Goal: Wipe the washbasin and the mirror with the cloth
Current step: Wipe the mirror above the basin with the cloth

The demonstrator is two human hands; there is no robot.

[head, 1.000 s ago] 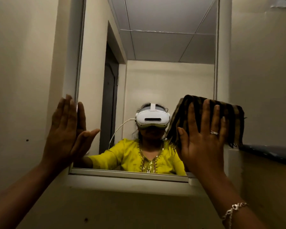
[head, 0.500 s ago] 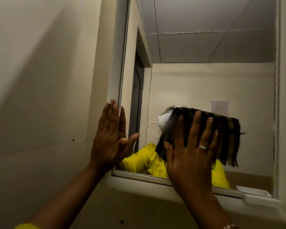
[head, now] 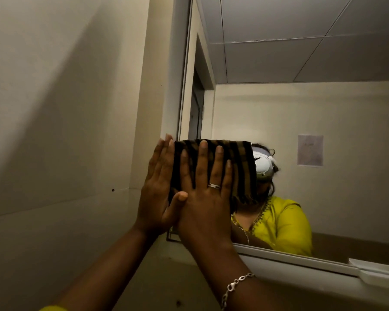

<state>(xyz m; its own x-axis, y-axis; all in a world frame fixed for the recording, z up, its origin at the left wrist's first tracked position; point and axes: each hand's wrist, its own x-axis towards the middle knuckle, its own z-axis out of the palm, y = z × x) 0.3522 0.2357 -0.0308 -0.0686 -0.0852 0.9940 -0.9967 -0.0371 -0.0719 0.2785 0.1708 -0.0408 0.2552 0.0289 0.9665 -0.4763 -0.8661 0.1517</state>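
A wall mirror [head: 301, 104] in a white frame fills the right of the view. A dark brown striped cloth [head: 240, 167] is pressed flat against the mirror's lower left corner by my right hand [head: 204, 198], palm down with fingers spread over it. My left hand [head: 160, 187] lies flat and open against the mirror's left frame edge, its thumb touching my right hand. The washbasin is out of view.
A beige wall [head: 65, 131] runs along the left. A small white shelf [head: 377, 272] sticks out from the mirror's lower right frame. The mirror reflects a person in a yellow top, a doorway, ceiling tiles and a paper on the far wall.
My right hand has slid the cloth leftward across the mirror, from its right edge to its lower left corner beside my left hand. The view has turned left.
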